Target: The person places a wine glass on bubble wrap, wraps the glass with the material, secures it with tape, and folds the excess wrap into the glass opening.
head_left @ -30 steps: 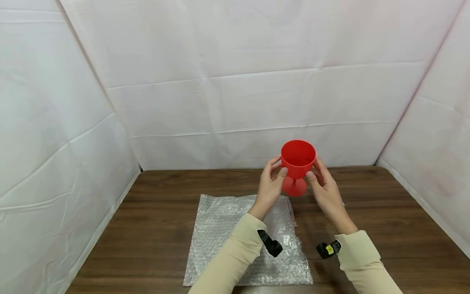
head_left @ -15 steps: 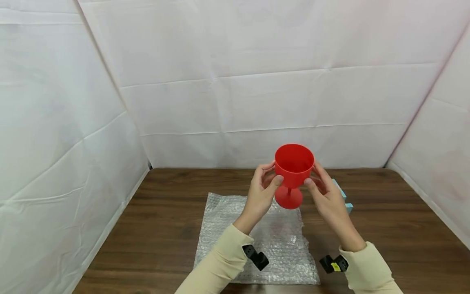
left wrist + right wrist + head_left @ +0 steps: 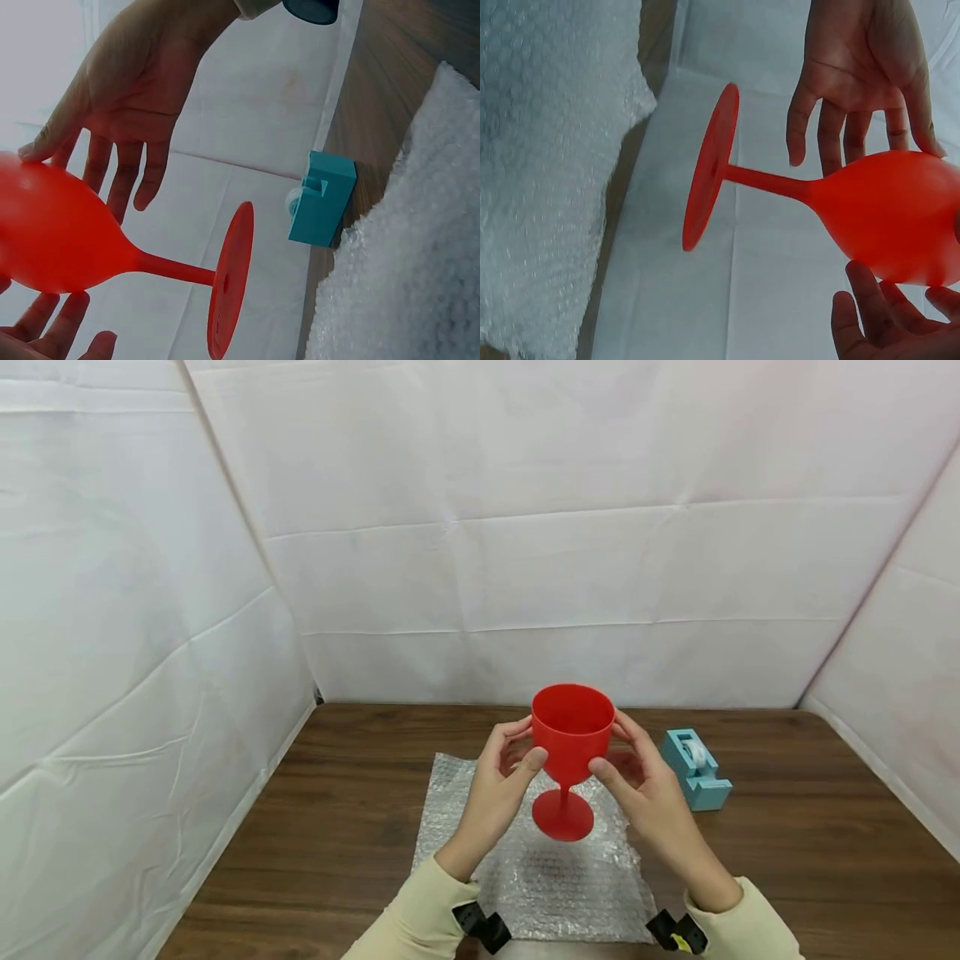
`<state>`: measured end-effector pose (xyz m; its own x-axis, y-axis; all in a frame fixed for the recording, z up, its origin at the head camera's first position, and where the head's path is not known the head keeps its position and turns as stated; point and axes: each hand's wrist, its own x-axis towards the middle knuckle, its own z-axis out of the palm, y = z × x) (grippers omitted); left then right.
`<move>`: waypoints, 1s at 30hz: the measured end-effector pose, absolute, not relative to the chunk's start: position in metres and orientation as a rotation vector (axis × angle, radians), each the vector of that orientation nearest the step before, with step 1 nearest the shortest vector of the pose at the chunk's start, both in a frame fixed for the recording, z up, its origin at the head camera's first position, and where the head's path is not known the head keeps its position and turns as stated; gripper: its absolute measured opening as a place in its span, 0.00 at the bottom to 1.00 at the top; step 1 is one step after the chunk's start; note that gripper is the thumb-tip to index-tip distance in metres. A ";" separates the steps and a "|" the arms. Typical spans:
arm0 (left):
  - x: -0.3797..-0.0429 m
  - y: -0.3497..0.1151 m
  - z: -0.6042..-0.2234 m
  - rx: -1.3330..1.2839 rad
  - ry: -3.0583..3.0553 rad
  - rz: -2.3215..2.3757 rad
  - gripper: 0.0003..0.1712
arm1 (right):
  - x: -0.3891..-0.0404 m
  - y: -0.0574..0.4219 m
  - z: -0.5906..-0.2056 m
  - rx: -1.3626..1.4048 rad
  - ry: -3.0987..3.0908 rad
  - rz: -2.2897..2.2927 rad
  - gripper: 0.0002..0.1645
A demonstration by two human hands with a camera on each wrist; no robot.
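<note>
A red goblet (image 3: 572,743) with a round bowl, thin stem and flat foot is held upright in the air. My left hand (image 3: 491,789) grips the bowl from the left, thumb on its near side. From the right, my right hand (image 3: 652,797) grips the same bowl with thumb and fingers. In the left wrist view the goblet's foot (image 3: 231,281) hangs free of both hands, with the stem bare. Below the goblet lies a sheet of bubble wrap (image 3: 555,893), flat on the table and partly hidden by the hands and goblet.
A light blue tape dispenser (image 3: 693,770) with a roll of tape stands on the brown wooden table (image 3: 315,827), right of the bubble wrap. White sheets (image 3: 480,568) hang behind the table and on both sides.
Both hands have brought the goblet nearer and slightly left, from the table's back to over the bubble wrap. The tape dispenser, hidden behind the right hand before, now shows fully.
</note>
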<state>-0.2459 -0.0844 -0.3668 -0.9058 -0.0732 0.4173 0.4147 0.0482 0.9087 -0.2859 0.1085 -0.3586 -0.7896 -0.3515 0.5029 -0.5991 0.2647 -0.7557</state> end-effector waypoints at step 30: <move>-0.211 -0.162 -0.394 0.136 -2.030 -1.794 0.17 | -0.282 0.024 -0.390 0.829 -2.523 2.036 0.35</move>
<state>-0.2113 -0.1623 -0.3936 -0.9046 -0.3467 0.2478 0.2032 0.1603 0.9659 -0.2820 0.0238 -0.3902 -0.8577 -0.4934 0.1449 -0.2460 0.1462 -0.9582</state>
